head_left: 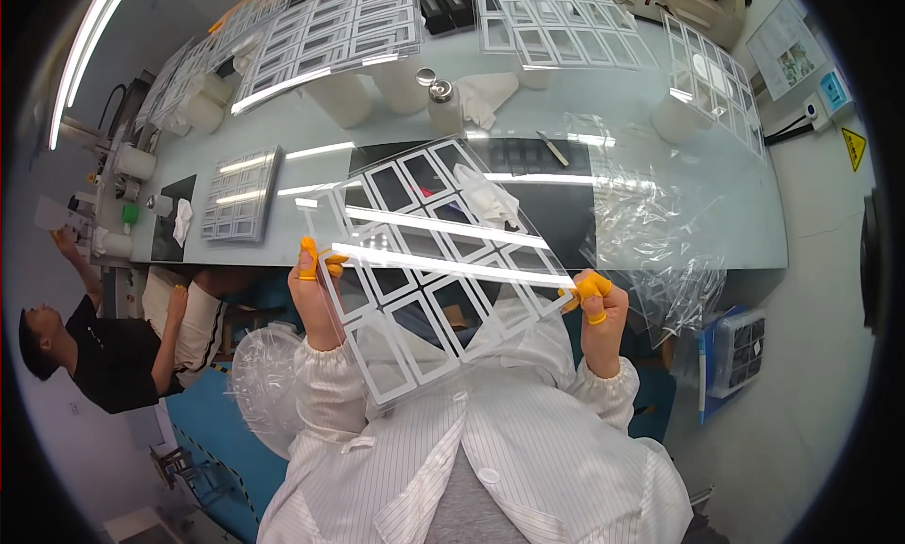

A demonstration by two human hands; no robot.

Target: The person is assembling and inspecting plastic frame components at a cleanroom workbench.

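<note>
Between my hands is a clear sheet (443, 304) printed with rows of white rectangular frames, tilted above the table's near edge. My left hand (317, 294) pinches its left edge, and my right hand (601, 322) grips the opposite edge. Orange finger cots cover several fingertips on both hands. A crumpled white wipe (487, 200) shows at the sheet's far part; whether it lies on the sheet or beneath it, I cannot tell. Light streaks reflect across the sheet. Past its far corner stands a metal-topped bottle (442, 110).
Similar sheets (330, 30) rest on white tubs (339, 99) along the back. A sheet stack (240, 195) lies left, a knife (552, 149) beyond my sheet. Crumpled clear film (650, 233) hangs over the right front edge. Another person (118, 346) sits at the left.
</note>
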